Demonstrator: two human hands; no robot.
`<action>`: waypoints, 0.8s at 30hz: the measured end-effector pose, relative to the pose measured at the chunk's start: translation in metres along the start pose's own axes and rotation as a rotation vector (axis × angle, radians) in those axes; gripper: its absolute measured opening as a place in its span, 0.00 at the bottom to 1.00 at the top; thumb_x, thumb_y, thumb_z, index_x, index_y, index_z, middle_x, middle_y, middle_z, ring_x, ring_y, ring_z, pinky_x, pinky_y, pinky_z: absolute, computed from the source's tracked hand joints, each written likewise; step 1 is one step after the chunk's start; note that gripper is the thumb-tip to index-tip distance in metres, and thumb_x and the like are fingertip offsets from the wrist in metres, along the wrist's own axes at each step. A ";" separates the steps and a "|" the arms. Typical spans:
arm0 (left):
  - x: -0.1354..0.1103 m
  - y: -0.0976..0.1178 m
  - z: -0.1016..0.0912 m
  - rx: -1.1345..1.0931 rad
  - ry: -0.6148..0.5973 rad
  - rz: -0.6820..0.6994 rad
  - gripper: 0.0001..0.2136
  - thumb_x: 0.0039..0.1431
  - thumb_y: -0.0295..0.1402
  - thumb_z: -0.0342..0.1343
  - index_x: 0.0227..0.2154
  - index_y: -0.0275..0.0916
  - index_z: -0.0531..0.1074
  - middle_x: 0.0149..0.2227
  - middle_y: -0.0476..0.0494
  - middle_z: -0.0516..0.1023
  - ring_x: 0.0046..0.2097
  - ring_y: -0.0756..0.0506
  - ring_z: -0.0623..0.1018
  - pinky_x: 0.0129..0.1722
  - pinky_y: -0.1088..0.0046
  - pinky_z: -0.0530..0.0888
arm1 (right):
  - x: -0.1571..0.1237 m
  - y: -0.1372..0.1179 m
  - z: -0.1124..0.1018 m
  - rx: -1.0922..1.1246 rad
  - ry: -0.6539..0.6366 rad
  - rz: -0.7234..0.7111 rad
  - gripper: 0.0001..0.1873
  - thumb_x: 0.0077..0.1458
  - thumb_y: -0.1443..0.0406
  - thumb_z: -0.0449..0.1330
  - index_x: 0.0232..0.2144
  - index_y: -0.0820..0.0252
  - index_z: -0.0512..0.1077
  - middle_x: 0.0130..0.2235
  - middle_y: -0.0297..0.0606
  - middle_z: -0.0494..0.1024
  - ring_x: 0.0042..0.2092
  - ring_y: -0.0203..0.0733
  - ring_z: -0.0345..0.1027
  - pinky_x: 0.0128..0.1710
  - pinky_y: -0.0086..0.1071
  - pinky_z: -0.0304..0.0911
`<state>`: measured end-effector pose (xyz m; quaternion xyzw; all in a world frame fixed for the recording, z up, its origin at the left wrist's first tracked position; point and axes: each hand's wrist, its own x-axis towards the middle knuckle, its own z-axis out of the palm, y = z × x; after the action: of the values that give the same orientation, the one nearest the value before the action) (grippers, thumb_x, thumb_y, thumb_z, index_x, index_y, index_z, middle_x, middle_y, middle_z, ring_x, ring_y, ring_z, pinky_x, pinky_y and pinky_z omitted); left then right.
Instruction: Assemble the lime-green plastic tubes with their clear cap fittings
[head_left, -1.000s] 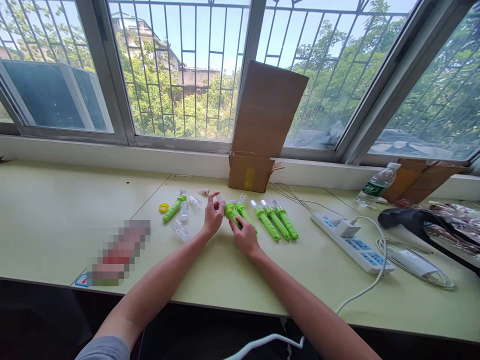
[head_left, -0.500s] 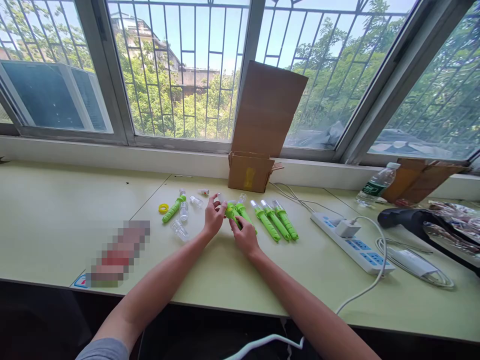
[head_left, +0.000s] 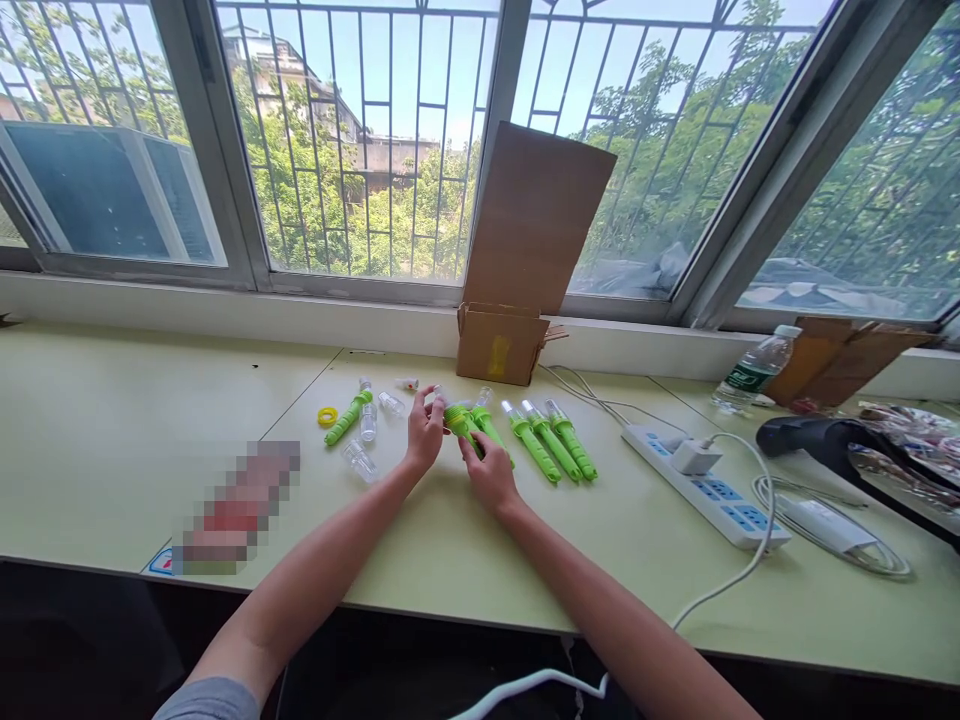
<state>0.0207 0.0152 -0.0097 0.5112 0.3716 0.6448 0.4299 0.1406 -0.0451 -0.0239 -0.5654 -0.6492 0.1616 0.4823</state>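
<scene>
My right hand (head_left: 489, 470) is closed around a green plastic stick (head_left: 460, 421) with spiral grooves and a wide collar at its upper end. Just left of that collar, my left hand (head_left: 426, 434) pinches a small clear plastic piece (head_left: 439, 392), partly hidden by its fingers. A second green stick with a clear tip (head_left: 484, 397) lies close behind my right hand. Left of my hands are a green stick (head_left: 348, 418), a yellow ring (head_left: 327, 415), and loose clear plastic caps, including one upright cap (head_left: 368, 422) and a larger lying cup (head_left: 361, 462).
Three green sticks with clear tips (head_left: 553, 440) lie side by side on the right. Beyond them are a power strip (head_left: 705, 488) with cables, a water bottle (head_left: 756, 370) and a black curved object (head_left: 825, 445). An open cardboard box (head_left: 495, 345) stands by the window.
My left hand has shifted slightly left, and the upper end of the held green stick has tilted a little left with it. My right hand stays in place.
</scene>
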 end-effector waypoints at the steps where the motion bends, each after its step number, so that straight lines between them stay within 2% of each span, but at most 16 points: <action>1: 0.000 0.000 0.000 0.013 0.001 0.004 0.20 0.61 0.45 0.49 0.51 0.39 0.63 0.27 0.50 0.71 0.24 0.52 0.72 0.21 0.78 0.73 | 0.000 0.000 0.000 -0.007 -0.004 0.000 0.18 0.58 0.51 0.52 0.34 0.57 0.74 0.29 0.38 0.77 0.30 0.43 0.68 0.31 0.33 0.59; 6: -0.002 0.001 0.001 0.047 0.004 0.008 0.21 0.61 0.46 0.48 0.52 0.40 0.62 0.28 0.50 0.72 0.24 0.52 0.73 0.22 0.77 0.73 | 0.001 0.002 0.001 -0.024 -0.010 -0.002 0.20 0.58 0.50 0.51 0.37 0.58 0.74 0.31 0.39 0.78 0.32 0.44 0.69 0.32 0.33 0.60; 11: 0.001 -0.001 -0.002 0.117 0.058 0.046 0.17 0.65 0.44 0.40 0.50 0.41 0.62 0.32 0.46 0.73 0.29 0.49 0.76 0.25 0.74 0.73 | 0.002 0.002 0.000 -0.034 -0.006 -0.020 0.20 0.58 0.51 0.51 0.35 0.58 0.73 0.30 0.38 0.77 0.31 0.43 0.69 0.31 0.33 0.59; 14: 0.005 -0.002 -0.007 0.369 0.192 0.153 0.13 0.65 0.36 0.40 0.48 0.40 0.63 0.37 0.42 0.75 0.39 0.45 0.77 0.39 0.66 0.74 | 0.002 0.003 0.001 -0.033 0.003 -0.019 0.20 0.58 0.50 0.51 0.34 0.58 0.73 0.29 0.37 0.77 0.30 0.42 0.68 0.30 0.32 0.58; 16: 0.009 -0.003 -0.012 0.608 0.256 0.243 0.13 0.62 0.30 0.43 0.49 0.39 0.63 0.44 0.38 0.74 0.49 0.42 0.73 0.51 0.59 0.69 | 0.001 0.003 0.001 -0.030 0.009 -0.017 0.19 0.59 0.50 0.51 0.34 0.58 0.72 0.28 0.37 0.76 0.29 0.42 0.67 0.29 0.32 0.57; 18: 0.011 -0.004 -0.016 0.858 0.275 0.261 0.15 0.59 0.28 0.45 0.49 0.38 0.64 0.51 0.35 0.70 0.57 0.38 0.67 0.57 0.54 0.62 | 0.001 0.004 0.001 -0.027 0.011 -0.014 0.19 0.59 0.50 0.50 0.33 0.58 0.72 0.28 0.36 0.75 0.29 0.41 0.66 0.29 0.31 0.56; 21: 0.013 -0.009 -0.021 1.168 0.243 0.174 0.20 0.57 0.31 0.49 0.53 0.36 0.63 0.60 0.30 0.61 0.65 0.33 0.55 0.62 0.47 0.51 | 0.001 0.004 0.001 -0.027 0.010 -0.007 0.19 0.59 0.50 0.50 0.31 0.58 0.71 0.26 0.35 0.74 0.28 0.40 0.65 0.29 0.31 0.57; 24: 0.012 -0.015 -0.024 1.345 0.129 0.036 0.25 0.55 0.35 0.52 0.56 0.34 0.61 0.63 0.26 0.55 0.66 0.30 0.49 0.62 0.44 0.45 | 0.001 0.004 0.001 -0.018 0.006 0.003 0.19 0.58 0.50 0.50 0.33 0.58 0.71 0.26 0.35 0.75 0.28 0.41 0.66 0.29 0.31 0.57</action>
<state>-0.0013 0.0313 -0.0244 0.6341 0.7084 0.3094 -0.0157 0.1421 -0.0429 -0.0266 -0.5712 -0.6484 0.1550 0.4788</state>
